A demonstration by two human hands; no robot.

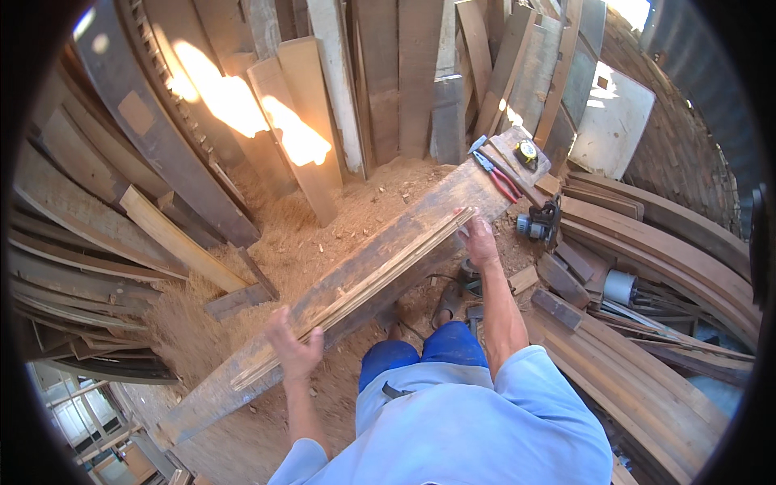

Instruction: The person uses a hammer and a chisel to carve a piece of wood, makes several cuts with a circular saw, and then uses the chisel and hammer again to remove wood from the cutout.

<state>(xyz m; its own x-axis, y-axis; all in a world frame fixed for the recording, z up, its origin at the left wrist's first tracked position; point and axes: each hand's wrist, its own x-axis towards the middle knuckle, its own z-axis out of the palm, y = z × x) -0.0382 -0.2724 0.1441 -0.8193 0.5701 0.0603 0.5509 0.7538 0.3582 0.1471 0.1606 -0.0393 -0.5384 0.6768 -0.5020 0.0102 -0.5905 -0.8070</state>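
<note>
Where the bench [198, 411], one broad, worn plank, runs diagonally through the view, one bundle of thin wooden strips [388, 276] lies lengthwise on its top.

Right hand [478, 240]: fingers bent round the far end of the bundle, apparently holding it. Left hand [296, 346]: open, thumb spread from the fingers, beside the near part of the bundle; motion blur, contact uncertain.

Condition of work: strips gathered side by side, roughly parallel; no tie or clamp visible. Judged from this, gathering looks mostly done; evening the ends appears to remain, the near ends being slightly staggered. Any cutting or marking left: cannot be told.

At the bench's far end, beyond the strips: one pair of red-handled pliers [508, 187]; one tape measure [526, 153], yellow and black, on a small board. Both lie clear of the bundle, but would obstruct a slide that way.

Right of the bench: one power tool [541, 222], grey and black; one white cylinder [620, 288]; long stacked planks [634, 380].

Beyond the bench: leaning boards [420, 89], many; one pale panel [612, 123]; sawdust [356, 212] over the ground. By the feet: one dark corded tool [469, 277], a likely trip hazard.
</note>
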